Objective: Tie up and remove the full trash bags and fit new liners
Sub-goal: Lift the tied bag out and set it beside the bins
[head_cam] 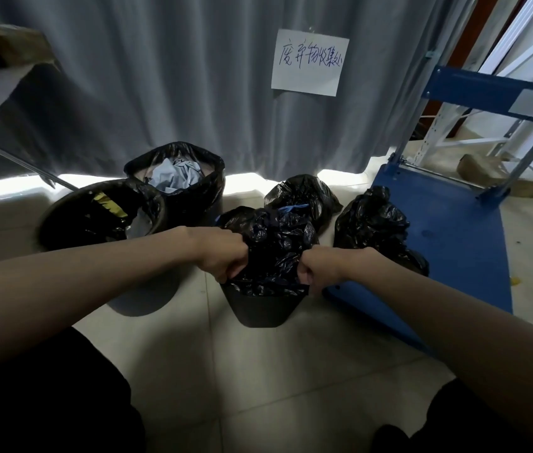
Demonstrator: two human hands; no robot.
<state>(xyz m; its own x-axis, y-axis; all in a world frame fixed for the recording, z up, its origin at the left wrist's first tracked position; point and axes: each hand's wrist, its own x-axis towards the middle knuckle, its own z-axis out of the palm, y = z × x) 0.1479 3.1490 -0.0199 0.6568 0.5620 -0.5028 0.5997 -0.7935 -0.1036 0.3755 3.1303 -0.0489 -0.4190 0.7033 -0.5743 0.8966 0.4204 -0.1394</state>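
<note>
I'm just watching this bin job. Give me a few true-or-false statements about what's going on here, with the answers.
1. Both hands grip the black bag in the nearest bin. True: left hand, right hand.
2. The far bin holds pale blue material. True.
3. A tied bag lies on the blue cart. True.
4. The paper sign lies on the floor. False: it hangs on the curtain.
5. The nearest bin is white. False: it is dark.
</note>
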